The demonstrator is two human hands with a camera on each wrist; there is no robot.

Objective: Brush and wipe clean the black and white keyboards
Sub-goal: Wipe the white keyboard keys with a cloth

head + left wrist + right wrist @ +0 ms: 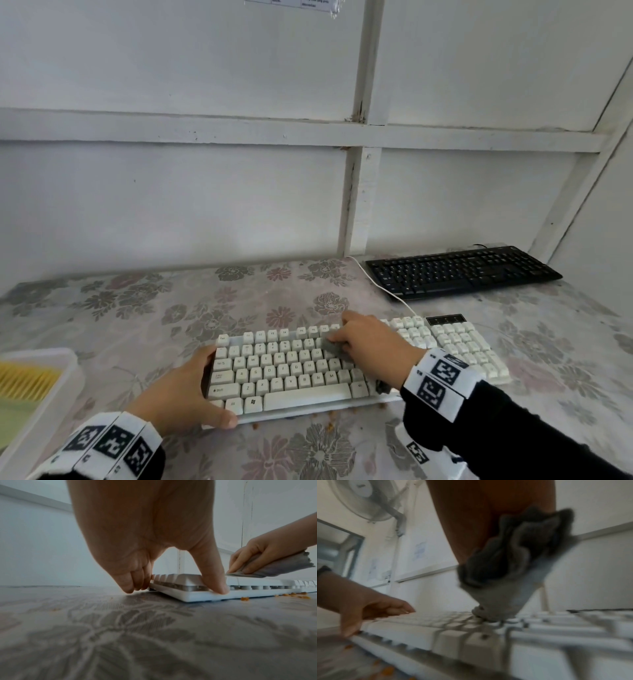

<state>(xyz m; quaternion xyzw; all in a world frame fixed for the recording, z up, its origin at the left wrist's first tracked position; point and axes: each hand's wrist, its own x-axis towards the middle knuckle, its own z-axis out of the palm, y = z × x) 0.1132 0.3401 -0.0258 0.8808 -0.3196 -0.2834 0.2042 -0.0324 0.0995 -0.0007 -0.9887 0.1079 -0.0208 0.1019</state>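
The white keyboard (294, 373) lies on the flowered table in front of me. My left hand (185, 390) grips its left end, thumb on the front edge (217, 586) and fingers curled at the far side (132, 582). My right hand (370, 346) holds a grey cloth (334, 346) and presses it on the upper middle keys; in the right wrist view the bunched cloth (508, 574) meets the keys (453, 620). The black keyboard (462, 270) sits at the back right, untouched.
Orange crumbs (329, 416) lie on the tablecloth along the white keyboard's front edge (295, 596). A white tray (51, 394) with yellow and green items stands at the left edge. A white cable (387, 291) runs between the keyboards. The wall stands close behind.
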